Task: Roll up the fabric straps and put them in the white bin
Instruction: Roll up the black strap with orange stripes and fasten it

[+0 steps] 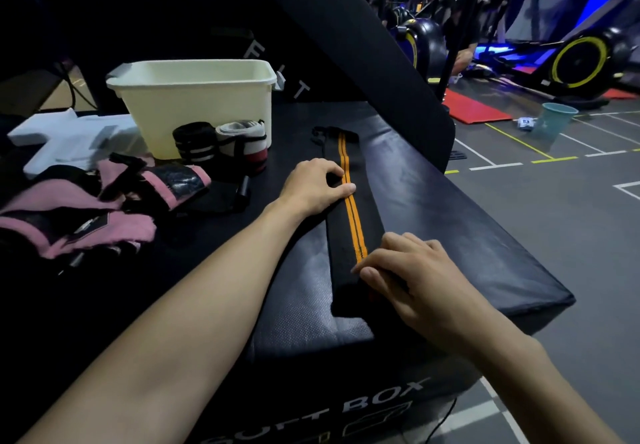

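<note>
Under both hands, the strap [349,235] is matt black woven cloth with orange stripes. Beneath it, the box [450,222] top looks like faintly sheened vinyl. Beyond the left hand [313,185], the bin [194,97] is smooth plastic.

Dim scene, blue glow at far right, wide-angle bending at edges.
</note>
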Demonstrator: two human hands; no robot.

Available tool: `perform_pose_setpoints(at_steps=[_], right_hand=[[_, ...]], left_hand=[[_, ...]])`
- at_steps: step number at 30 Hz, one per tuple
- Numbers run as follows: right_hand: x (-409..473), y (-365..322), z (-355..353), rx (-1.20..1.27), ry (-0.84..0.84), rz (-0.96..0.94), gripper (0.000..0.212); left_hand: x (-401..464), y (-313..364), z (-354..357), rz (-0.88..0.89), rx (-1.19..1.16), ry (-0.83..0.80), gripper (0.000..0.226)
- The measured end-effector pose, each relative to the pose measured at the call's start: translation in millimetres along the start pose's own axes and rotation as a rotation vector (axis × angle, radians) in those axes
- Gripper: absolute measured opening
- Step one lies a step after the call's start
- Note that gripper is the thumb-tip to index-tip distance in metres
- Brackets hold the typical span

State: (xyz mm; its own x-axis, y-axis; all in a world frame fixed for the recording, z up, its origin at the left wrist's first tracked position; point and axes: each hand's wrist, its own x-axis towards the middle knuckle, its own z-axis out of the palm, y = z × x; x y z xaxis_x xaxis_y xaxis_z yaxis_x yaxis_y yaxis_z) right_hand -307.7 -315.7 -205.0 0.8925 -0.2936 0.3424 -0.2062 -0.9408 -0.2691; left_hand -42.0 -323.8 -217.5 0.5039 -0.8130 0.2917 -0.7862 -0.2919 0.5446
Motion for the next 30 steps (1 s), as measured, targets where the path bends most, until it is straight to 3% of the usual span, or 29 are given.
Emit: perform_pose_setpoints(at_steps=[9, 13, 17, 20, 23, 30], right_hand=[[9, -19, 10, -0.030, 0.310, -0.058, 0.005], [1, -13, 12, -0.080, 0.385, -0.145, 0.014], [-10, -4, 8, -0.016, 0.289, -0.154, 0.030], [-12, 3, 8, 0.004, 0.202, -0.098, 0.046], [-7, 5, 9, 0.012, 0.155, -0.072, 0.048], [9, 6, 4, -0.003, 0.075, -0.055, 0.042]], left_hand=[[-3, 2, -1, 0.020, -0.042, -0.002, 0.032], [-5, 5, -3, 0.038, 0.001, 0.012, 0.027], [-7, 8, -5, 0.008, 0.060, -0.017, 0.036], [-11, 11, -12, -0.022, 0.054, -0.146, 0.069], [-18, 16, -20, 0.008, 0.124, -0.330, 0.097], [-16, 13, -17, 0.026, 0.136, -0.224, 0.092]])
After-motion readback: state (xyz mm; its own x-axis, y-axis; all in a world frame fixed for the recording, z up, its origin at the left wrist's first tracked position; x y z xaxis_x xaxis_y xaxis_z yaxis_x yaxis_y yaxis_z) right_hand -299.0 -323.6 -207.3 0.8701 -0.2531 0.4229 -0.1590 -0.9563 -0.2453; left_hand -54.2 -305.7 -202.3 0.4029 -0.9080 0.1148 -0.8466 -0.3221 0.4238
